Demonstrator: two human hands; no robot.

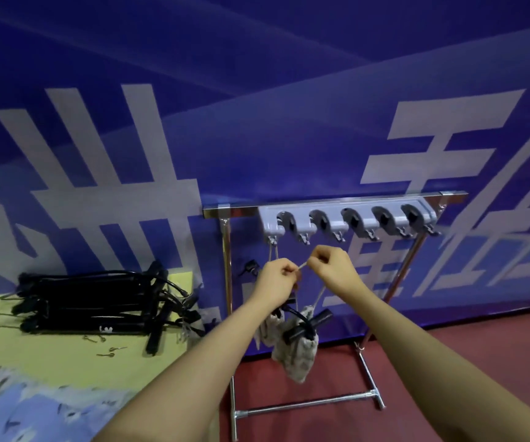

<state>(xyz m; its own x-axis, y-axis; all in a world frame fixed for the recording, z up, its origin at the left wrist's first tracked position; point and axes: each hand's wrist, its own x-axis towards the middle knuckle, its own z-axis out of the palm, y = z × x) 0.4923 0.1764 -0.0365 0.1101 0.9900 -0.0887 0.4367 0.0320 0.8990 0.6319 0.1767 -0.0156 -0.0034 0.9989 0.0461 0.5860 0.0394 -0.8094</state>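
Just below the left end of the grey plastic five-clamp holder rack (346, 220), the left hand (276, 280) and right hand (330, 266) meet, the curled fingers (290, 270) of each pinching a short stretch of thin pale drawstring cord (303, 265) drawn between them. Beneath the rack and below both hands hangs a small beige patterned cloth pouch (297, 352) with black foam-covered handles (308, 327) poking from its mouth, and a second similar pouch (268, 330) hangs on cords from the rack's leftmost hook, just behind the left wrist. Well to the left of the rack, a heap of black bars and cables (97, 304) lies on the yellow tabletop (50, 355).
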